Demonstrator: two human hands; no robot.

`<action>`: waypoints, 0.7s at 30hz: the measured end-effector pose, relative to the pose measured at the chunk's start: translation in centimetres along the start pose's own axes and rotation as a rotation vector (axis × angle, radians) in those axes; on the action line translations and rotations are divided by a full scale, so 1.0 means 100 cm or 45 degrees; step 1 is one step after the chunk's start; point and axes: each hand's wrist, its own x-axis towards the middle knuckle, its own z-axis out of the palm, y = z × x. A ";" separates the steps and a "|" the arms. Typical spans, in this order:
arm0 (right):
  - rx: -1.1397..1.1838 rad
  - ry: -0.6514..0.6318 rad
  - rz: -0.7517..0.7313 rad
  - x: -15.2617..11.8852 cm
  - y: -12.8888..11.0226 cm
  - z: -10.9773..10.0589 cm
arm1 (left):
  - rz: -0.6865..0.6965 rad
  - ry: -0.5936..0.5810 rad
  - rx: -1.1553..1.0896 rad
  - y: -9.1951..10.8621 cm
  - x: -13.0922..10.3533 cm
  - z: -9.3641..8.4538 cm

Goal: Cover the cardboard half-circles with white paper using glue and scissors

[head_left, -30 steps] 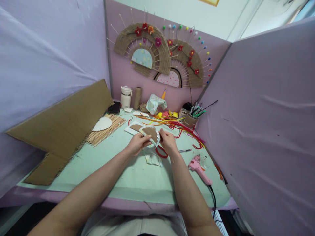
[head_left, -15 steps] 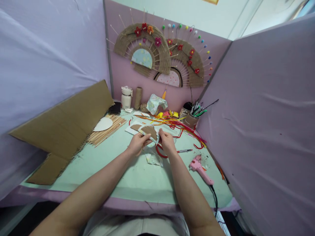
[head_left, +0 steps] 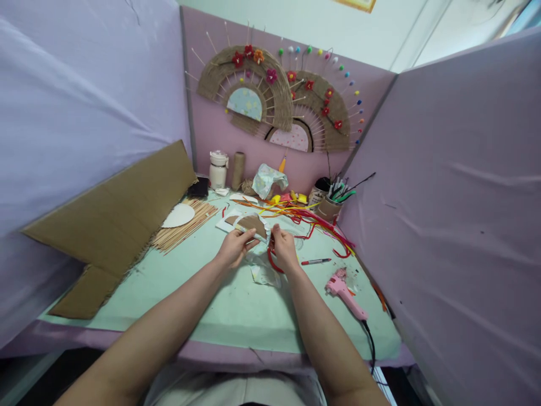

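A brown cardboard half-circle (head_left: pixel 253 224) with pale patterned edging is held over the middle of the table. My left hand (head_left: pixel 236 247) pinches its lower left edge between thumb and fingers. At its right end my right hand (head_left: pixel 282 246) is closed, with the fingers pressed together; what they grip is too small to name. Red scissor handles (head_left: pixel 274 263) lie just under the right hand. Below both hands is a scrap of patterned cloth (head_left: pixel 265 275). Another brown piece on white (head_left: pixel 224 223) rests behind the left hand.
A pink glue gun (head_left: pixel 346 294) with its cord and a pen (head_left: pixel 316 261) lie to the right. Coloured pipe cleaners (head_left: pixel 315 217) spread behind. Thin sticks (head_left: pixel 177 231), a white oval (head_left: pixel 178 215) and large cardboard (head_left: pixel 114 208) are at left. A white jar (head_left: pixel 218 170) stands at the back.
The half-circle has tilted slightly, and its edging at the right end looks more folded. My right hand has shifted a little left, exposing more of the pen. The view has moved slightly.
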 end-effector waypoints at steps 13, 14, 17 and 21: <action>-0.039 0.019 -0.016 -0.001 0.003 0.003 | 0.012 0.097 -0.089 0.002 0.001 0.001; -0.055 0.025 -0.033 -0.001 0.003 0.003 | 0.019 0.105 -0.088 0.001 0.001 0.001; -0.099 0.042 -0.105 -0.002 0.002 0.004 | 0.037 0.092 -0.084 0.000 -0.001 0.001; -0.045 -0.002 -0.072 -0.003 0.002 0.006 | 0.015 0.033 -0.135 0.002 -0.003 0.004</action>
